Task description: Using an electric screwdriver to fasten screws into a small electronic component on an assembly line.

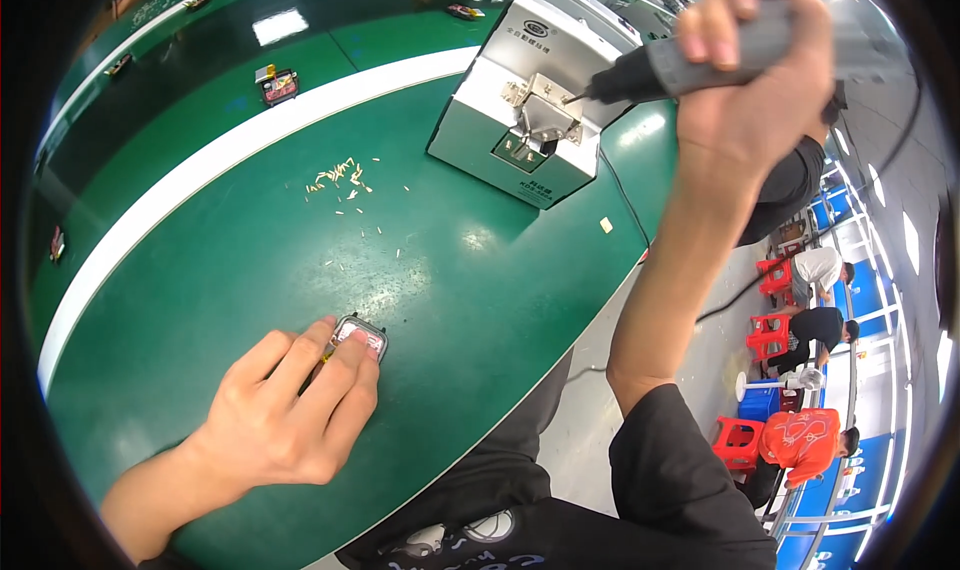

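Observation:
My right hand [760, 80] is wrapped round a grey electric screwdriver [700, 65] with a black nose, raised at the upper right. Its thin bit meets or nearly meets the metal pick-up block of a screw feeder [520, 140], a white box-shaped machine; I cannot tell if a screw is on the bit. On the green table, my left hand [295, 405] grips a small electronic housing [372, 332] with a dark frame and a pale inside. The fingers lie on and round it and hide its near side.
Small pale pieces [345, 175] lie scattered beyond the left hand. Past a white rail [250, 135], a green strip carries several small assemblies, one being a red-and-black unit [280, 87]. A cable [625, 195] runs beside the feeder. People and red stools [768, 337] are at the right.

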Available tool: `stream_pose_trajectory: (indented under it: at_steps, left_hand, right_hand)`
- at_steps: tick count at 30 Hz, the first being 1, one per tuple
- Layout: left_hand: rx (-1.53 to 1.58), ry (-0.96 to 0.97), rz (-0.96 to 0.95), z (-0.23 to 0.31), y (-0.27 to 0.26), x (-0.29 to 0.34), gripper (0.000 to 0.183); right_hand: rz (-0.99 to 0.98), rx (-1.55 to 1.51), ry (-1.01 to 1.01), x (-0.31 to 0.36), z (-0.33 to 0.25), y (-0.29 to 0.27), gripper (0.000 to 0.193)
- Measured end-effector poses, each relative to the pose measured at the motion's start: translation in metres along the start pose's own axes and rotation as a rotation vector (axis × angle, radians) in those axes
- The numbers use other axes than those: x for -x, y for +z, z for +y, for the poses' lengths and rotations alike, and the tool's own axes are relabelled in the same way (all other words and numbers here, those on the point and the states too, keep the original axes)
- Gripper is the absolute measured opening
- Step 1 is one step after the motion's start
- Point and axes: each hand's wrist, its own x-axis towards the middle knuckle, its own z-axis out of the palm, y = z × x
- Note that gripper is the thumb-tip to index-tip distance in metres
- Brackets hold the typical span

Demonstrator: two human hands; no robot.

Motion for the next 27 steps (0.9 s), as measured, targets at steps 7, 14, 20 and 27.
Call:
stream_pose_trajectory:
  at_steps: [7, 14, 20, 27]
  left_hand:
    - [-0.019, 0.002, -0.001, 0.001, 0.0, -0.003, 0.014]
    - [-0.02, -0.007, -0.007, 0.0, 0.004, 0.003, 0.023]
    - [-0.012, -0.011, 0.005, 0.002, 0.006, 0.006, 0.022]
    - [-0.01, -0.009, 0.018, 0.001, 0.01, 0.0, 0.013]
  right_hand:
    - [-0.052, 0.04, 0.242, 0.009, 0.034, 0.008, 0.021]
    - [-0.039, -0.042, 0.417, 0.038, 0.026, 0.031, 0.023]
    - [0.056, -0.098, -0.028, 0.023, 0.024, 0.009, 0.018]
    - [-0.045, 0.051, 0.074, 0.013, 0.05, -0.001, 0.021]
